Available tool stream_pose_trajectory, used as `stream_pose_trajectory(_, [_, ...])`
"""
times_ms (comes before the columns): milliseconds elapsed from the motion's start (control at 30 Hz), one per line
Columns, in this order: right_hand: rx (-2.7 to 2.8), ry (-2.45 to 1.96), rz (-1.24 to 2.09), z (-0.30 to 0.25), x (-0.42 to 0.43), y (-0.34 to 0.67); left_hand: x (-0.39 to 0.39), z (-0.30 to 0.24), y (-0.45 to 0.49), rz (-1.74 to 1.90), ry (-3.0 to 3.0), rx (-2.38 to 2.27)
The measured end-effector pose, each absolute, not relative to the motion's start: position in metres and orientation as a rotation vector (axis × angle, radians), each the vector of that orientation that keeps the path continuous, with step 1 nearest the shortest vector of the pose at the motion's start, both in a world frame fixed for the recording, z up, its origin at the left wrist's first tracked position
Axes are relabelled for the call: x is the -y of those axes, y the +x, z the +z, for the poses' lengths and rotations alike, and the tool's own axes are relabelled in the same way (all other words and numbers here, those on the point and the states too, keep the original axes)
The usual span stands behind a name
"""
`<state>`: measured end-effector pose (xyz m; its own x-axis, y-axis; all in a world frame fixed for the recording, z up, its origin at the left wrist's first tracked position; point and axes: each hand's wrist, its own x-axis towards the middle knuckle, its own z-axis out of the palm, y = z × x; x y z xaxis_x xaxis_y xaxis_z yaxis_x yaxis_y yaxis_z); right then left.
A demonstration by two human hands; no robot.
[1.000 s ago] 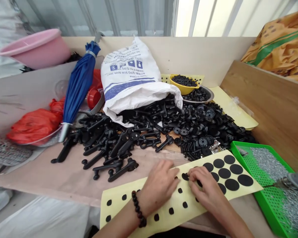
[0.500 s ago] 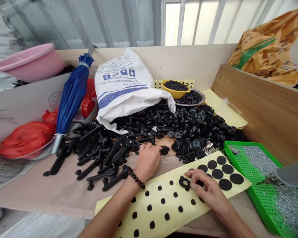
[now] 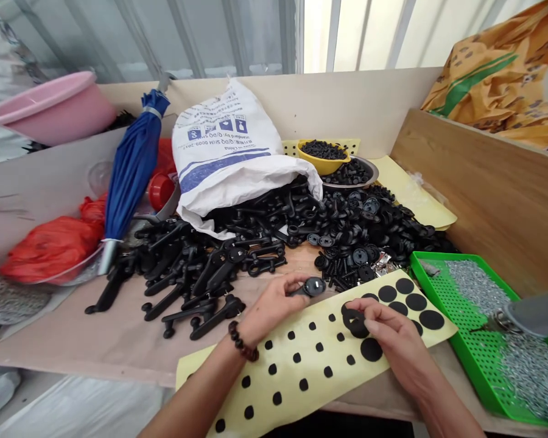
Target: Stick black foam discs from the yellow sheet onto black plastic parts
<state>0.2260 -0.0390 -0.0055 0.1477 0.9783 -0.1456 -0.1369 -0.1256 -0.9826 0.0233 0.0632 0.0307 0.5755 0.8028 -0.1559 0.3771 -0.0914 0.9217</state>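
My left hand point(image 3: 271, 307), with a beaded bracelet at the wrist, grips a black crank handle point(image 3: 314, 286), its round end turned up and outward past my fingertips. Most of that handle is hidden by the fingers. Pinched between the thumb and fingers of my right hand point(image 3: 395, 334) is a black ring-shaped sticker point(image 3: 357, 323). Both hands are above a yellow backing sheet point(image 3: 296, 389) that bears black discs point(image 3: 432, 320) and rows of small black dots. More crank handles point(image 3: 219, 322) lie left of my left hand.
A white sack point(image 3: 228, 158) spills black parts point(image 3: 365, 231) behind the hands. A yellow bowl point(image 3: 324, 164) sits at the back. At right, a power screwdriver point(image 3: 525, 316) reaches over a green tray point(image 3: 479, 365) of screws. A blue umbrella point(image 3: 134, 170) leans at left.
My left hand has drawn back from the pile toward the sheet, bringing the crank handle. The ring sticker in my right hand has been raised and tilted, moving slightly right.
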Motion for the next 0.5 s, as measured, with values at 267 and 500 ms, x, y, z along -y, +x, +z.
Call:
stream_pose_trajectory(267, [0.922,-1.212,1.404,0.002,0.041,0.212,-0.016,0.007,0.03,0.413,1.065,-0.827])
stream_pose_trajectory(500, [0.998,-1.231,1.388,-0.003,0.044,0.208,-0.014,0.015,0.027,0.398,1.075,-0.835])
